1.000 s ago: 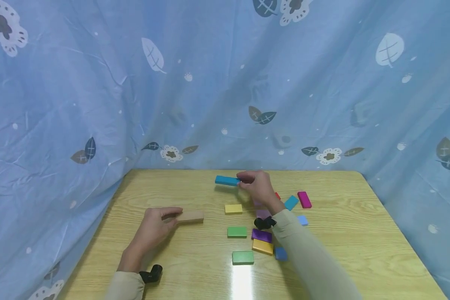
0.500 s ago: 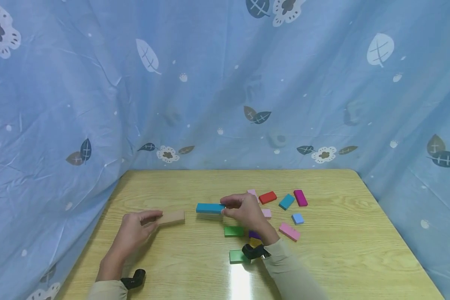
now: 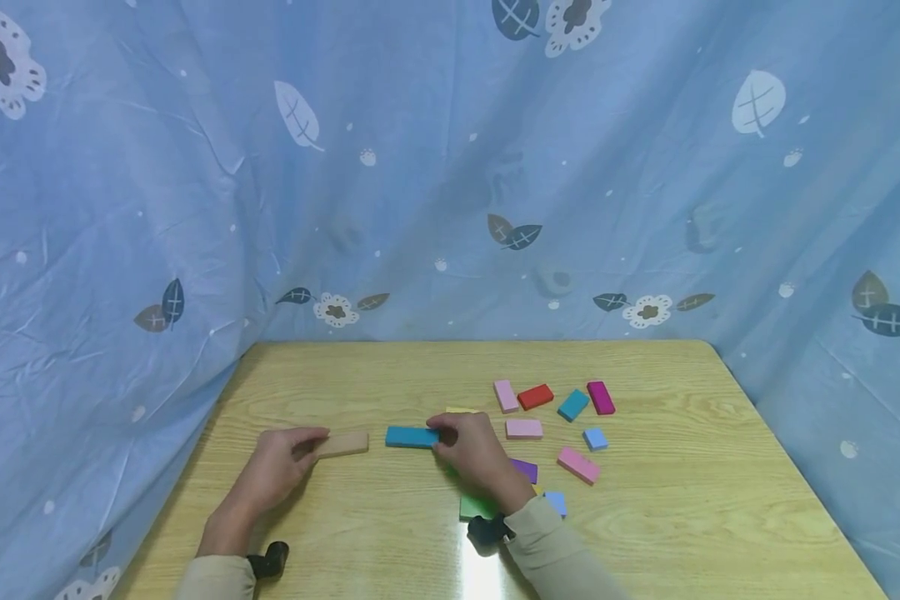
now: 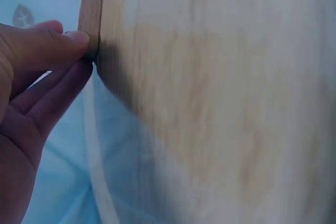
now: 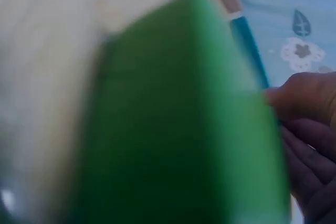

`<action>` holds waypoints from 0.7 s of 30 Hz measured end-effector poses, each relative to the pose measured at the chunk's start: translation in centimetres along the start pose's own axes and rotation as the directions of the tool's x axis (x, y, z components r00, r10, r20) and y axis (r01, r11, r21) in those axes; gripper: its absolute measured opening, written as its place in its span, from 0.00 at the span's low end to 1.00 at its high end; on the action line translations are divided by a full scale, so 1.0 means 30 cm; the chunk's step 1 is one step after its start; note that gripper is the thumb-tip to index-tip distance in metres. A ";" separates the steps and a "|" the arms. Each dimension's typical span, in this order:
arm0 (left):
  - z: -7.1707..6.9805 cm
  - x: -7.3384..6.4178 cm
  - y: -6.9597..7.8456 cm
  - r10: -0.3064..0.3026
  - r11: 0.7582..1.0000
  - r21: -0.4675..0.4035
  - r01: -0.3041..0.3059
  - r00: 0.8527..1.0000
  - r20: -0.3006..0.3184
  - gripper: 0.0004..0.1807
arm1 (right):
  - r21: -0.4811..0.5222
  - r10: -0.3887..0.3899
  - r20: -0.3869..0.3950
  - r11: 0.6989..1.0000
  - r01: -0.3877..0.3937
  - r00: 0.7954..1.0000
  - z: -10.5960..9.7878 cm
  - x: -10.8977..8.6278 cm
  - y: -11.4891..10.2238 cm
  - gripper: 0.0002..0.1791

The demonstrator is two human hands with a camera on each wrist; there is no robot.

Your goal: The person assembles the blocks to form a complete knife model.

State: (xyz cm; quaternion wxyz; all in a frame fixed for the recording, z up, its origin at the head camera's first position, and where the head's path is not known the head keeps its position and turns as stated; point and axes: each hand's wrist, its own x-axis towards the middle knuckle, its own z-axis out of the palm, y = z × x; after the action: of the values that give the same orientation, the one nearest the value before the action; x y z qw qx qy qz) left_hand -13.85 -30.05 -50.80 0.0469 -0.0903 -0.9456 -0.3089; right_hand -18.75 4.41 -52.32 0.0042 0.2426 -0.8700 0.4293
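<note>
Left of centre on the desk (image 3: 682, 517), the left hand (image 3: 280, 463) pinches the tan block (image 3: 344, 445) and the right hand (image 3: 477, 455) the blue block (image 3: 411, 437), seemingly aligning them; next likely calls for closing their gap.

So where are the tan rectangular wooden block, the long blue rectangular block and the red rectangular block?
Tan wooden block (image 3: 347, 444): head view, uncovered middle.
Long blue block (image 3: 409, 436): head view, top face.
Red block (image 3: 535, 395): head view, top face, middle.

Head view: bright, even light, mostly sharp; white glare on the tabletop (image 3: 690, 517) at the bottom edge, soft shadow beside the left hand (image 3: 270, 471). Wrist views softer; right one dim, its close-up green block (image 5: 157, 119) badly blurred.
</note>
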 end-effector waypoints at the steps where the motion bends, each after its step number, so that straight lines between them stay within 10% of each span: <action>1: -0.001 0.002 0.003 0.006 1.000 0.016 -0.006 1.000 0.002 0.22 | -0.028 -0.015 0.002 0.999 0.015 1.000 0.004 0.000 0.001 0.17; 21: 0.074 0.035 0.113 0.020 1.000 -0.003 -0.020 0.998 0.065 0.21 | -0.017 0.045 -0.039 0.999 -0.046 0.998 -0.086 -0.121 0.052 0.18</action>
State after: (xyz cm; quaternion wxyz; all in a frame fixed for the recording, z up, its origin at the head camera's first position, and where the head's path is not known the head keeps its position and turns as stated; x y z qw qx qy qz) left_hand -14.26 -25.89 -50.49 0.0189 -0.1099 -0.9453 -0.3064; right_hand -16.73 8.66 -52.63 0.0135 0.2144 -0.8788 0.4261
